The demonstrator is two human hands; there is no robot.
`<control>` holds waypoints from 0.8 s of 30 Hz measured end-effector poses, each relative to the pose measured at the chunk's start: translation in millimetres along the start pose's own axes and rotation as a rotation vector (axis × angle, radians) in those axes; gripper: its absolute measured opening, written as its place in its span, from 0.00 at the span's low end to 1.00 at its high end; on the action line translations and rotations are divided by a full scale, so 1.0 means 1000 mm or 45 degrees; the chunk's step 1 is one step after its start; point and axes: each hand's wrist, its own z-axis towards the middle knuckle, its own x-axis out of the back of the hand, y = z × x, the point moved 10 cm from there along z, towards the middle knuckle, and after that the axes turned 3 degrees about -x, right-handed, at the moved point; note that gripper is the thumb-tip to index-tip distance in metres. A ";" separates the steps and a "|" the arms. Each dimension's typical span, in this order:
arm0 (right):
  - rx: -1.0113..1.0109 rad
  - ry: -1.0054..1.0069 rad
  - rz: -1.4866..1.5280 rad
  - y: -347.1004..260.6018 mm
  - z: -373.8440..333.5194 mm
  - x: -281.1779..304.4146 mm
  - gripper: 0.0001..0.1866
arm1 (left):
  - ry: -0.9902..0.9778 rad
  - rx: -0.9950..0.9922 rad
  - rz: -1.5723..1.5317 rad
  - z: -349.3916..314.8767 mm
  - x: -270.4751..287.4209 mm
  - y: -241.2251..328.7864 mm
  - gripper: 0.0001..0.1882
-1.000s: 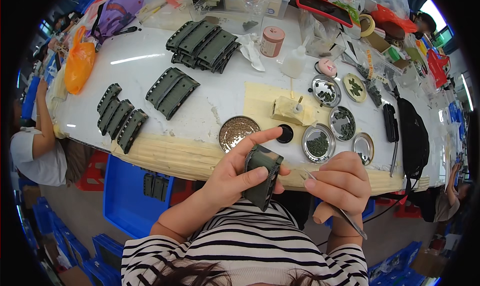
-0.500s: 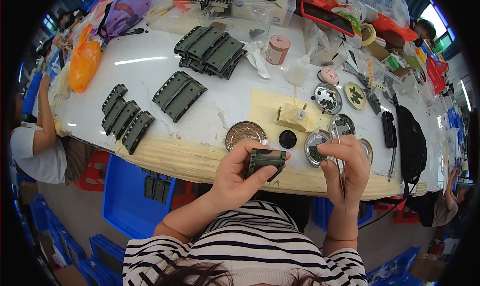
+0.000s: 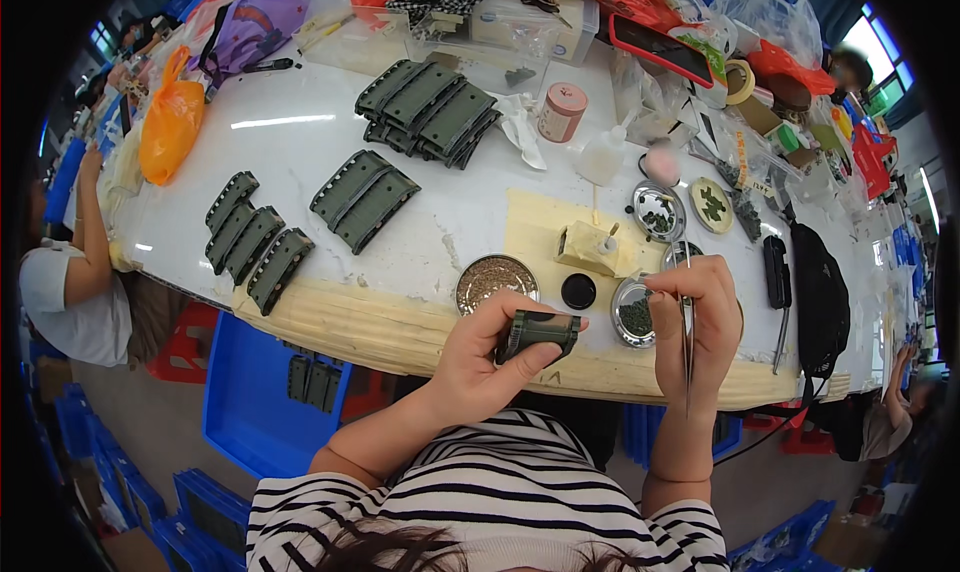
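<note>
My left hand (image 3: 478, 364) is closed around a small dark green curved piece (image 3: 540, 336) with ridged ends, held just over the table's near edge. To its right, my right hand (image 3: 708, 322) grips metal tweezers (image 3: 688, 317) between thumb and fingers, their length running nearly upright in the picture. Whether the tweezers hold anything cannot be made out. Beside the right hand is a metal dish (image 3: 634, 314) of tiny green parts. A round tin (image 3: 497, 284) of brown granules lies beyond the left hand, with a black round cap (image 3: 578, 292) to its right.
Stacked green curved panels (image 3: 428, 112) lie at the back, a separate panel group (image 3: 364, 200) nearer. Smaller panels (image 3: 258, 240) sit left. A yellow-taped block (image 3: 590, 247), another parts dish (image 3: 658, 212) and a black pouch (image 3: 822, 292) are to the right. A blue tray (image 3: 265, 402) is below the edge.
The green piece has turned slightly in my left hand. My right hand has shifted a little with the tweezers, which now stand straighter in the picture. The view has shifted slightly.
</note>
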 end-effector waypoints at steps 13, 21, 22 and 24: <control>0.274 -0.260 0.163 -0.045 -0.018 -0.025 0.20 | -0.094 0.000 0.204 0.002 -0.016 0.008 0.18; 0.015 -0.442 0.594 -0.025 -0.006 -0.038 0.08 | -0.093 0.039 0.169 -0.002 -0.021 0.000 0.16; -0.047 -0.463 0.648 -0.023 -0.006 -0.042 0.08 | -0.096 0.029 0.175 -0.003 -0.021 0.000 0.15; -0.145 -0.480 0.682 -0.019 -0.007 -0.044 0.07 | -0.100 0.009 0.188 -0.005 -0.022 -0.001 0.14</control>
